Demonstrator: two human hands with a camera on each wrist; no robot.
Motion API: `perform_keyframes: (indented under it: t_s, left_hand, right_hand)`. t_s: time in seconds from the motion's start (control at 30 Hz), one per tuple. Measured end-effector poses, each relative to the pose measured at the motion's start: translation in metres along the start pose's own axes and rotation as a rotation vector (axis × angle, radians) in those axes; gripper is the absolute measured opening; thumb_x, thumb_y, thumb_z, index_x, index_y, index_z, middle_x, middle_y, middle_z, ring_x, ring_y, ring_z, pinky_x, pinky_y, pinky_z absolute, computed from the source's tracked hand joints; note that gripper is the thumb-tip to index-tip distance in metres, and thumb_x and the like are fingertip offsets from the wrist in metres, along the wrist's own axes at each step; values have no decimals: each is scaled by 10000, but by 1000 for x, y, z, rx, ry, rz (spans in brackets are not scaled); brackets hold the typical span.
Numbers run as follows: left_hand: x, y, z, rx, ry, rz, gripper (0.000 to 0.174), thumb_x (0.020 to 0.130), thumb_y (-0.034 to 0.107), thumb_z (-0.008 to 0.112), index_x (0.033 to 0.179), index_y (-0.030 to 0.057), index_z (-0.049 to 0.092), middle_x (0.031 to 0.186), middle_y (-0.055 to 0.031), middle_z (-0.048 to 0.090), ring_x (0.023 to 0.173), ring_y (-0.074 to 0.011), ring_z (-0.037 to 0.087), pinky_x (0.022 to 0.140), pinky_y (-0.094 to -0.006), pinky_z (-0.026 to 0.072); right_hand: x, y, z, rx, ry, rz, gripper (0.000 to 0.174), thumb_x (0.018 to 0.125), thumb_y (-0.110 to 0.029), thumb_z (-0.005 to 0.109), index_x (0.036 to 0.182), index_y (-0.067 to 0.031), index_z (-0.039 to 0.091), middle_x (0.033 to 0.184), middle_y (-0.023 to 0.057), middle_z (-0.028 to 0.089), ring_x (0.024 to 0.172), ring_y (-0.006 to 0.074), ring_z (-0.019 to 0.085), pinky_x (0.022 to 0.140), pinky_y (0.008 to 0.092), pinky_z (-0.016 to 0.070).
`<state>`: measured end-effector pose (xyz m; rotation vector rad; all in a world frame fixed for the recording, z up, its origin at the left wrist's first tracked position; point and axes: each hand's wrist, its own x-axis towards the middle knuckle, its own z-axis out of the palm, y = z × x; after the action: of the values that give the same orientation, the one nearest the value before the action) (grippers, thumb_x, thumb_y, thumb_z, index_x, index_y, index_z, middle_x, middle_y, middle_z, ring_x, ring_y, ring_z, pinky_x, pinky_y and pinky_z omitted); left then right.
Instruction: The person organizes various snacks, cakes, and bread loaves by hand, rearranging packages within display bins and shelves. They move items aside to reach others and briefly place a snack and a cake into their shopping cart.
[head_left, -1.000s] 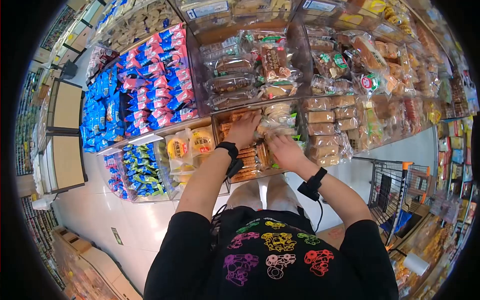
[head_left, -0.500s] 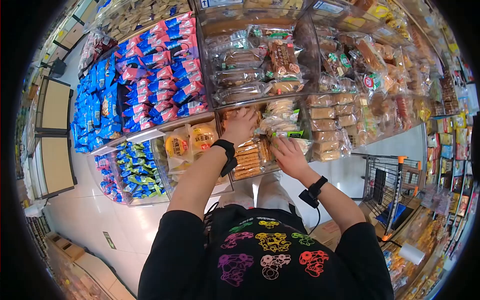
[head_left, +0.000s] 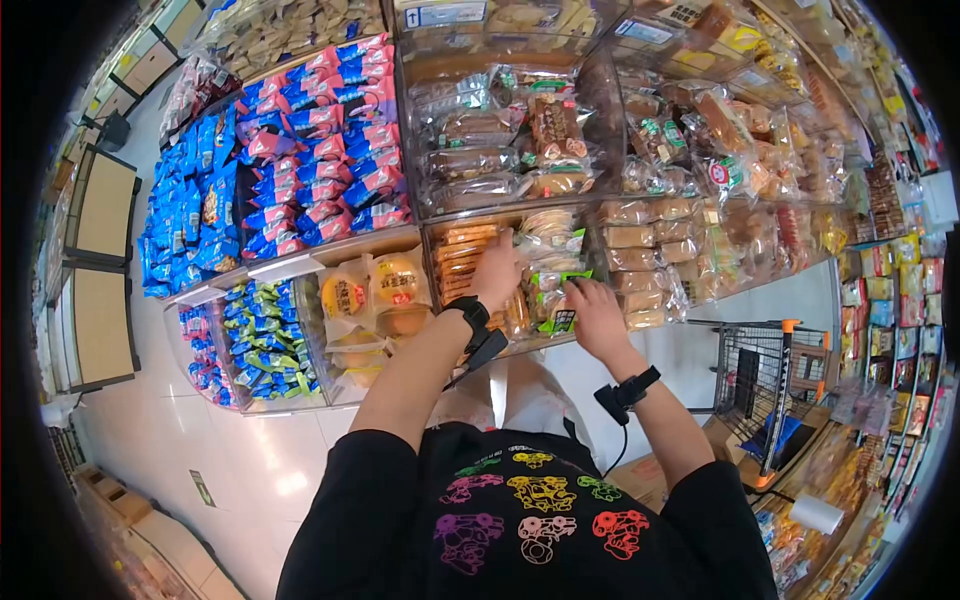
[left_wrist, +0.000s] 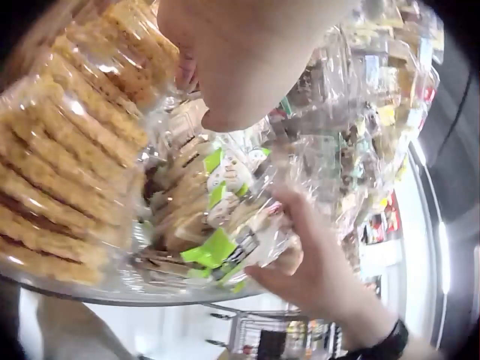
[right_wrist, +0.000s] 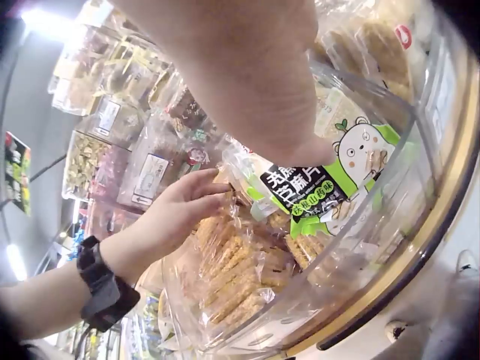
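Observation:
My right hand (head_left: 600,322) pinches the edge of a green-and-white snack packet (right_wrist: 345,176) with a cartoon bear face. The packet stands tilted near the front wall of a clear bin, beside more flat round snacks in clear wrap (head_left: 548,235). My left hand (head_left: 495,275) reaches over stacked, clear-wrapped brown crackers (head_left: 458,262) on the bin's left side. Its fingers (right_wrist: 206,196) are relaxed and slightly bent, with the tips beside the packet. In the left wrist view, several green-cornered packets (left_wrist: 225,187) lie between both hands.
Wrapped round cakes (head_left: 395,285) fill the bin to the left, packed bread slices (head_left: 640,260) the one to the right. Wrapped brown loaves (head_left: 475,160) lie behind. A shopping cart (head_left: 755,370) stands on the floor at the right.
My left hand has drawn back from the far crackers toward the bin's middle. The green-and-white packet has come forward and tilted up at my right hand. The head view has shifted slightly.

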<state>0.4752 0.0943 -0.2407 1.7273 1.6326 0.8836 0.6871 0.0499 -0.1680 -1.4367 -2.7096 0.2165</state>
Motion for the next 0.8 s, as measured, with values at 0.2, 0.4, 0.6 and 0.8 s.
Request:
perform_keyframes:
  t_s: [0.2, 0.4, 0.6, 0.8]
  left_hand:
    - [24, 3, 18, 2, -91, -94, 184, 796, 72, 590, 972, 16, 579, 777, -197, 638, 786, -391, 615, 722, -452, 488]
    - [13, 19, 26, -294, 45, -162, 76, 819, 72, 581, 854, 10, 556, 760, -191, 619, 728, -385, 605, 640, -400, 479]
    - [15, 12, 30, -260, -35, -118, 137, 830, 135, 602, 849, 12, 546, 690, -155, 595, 646, -285, 610, 603, -365, 463]
    - [3, 19, 10, -310, -18, -297, 297, 806, 251, 645, 707, -18, 567, 646, -131, 580, 550, -215, 523, 530, -328, 411]
  right_hand:
    - [-8, -2, 3, 23, 33, -8, 550, 729, -58, 581, 1262, -28, 449, 1204, 170, 502, 1159, 331, 462, 1011, 462, 339]
    - [-14, 6, -8, 144, -1, 4, 578, 717, -85, 618, 1268, -41, 451, 1206, 174, 490, 1163, 346, 448, 1007, 461, 343]
    - [-17, 16, -16, 203, -28, -24, 568, 718, -114, 644, 1253, -39, 469, 1203, 169, 495, 1149, 351, 452, 1004, 460, 340]
    - [9, 33, -15, 469, 144, 66, 462, 786, -218, 669, 1172, -15, 515, 1073, 195, 564, 980, 365, 550, 880, 436, 448]
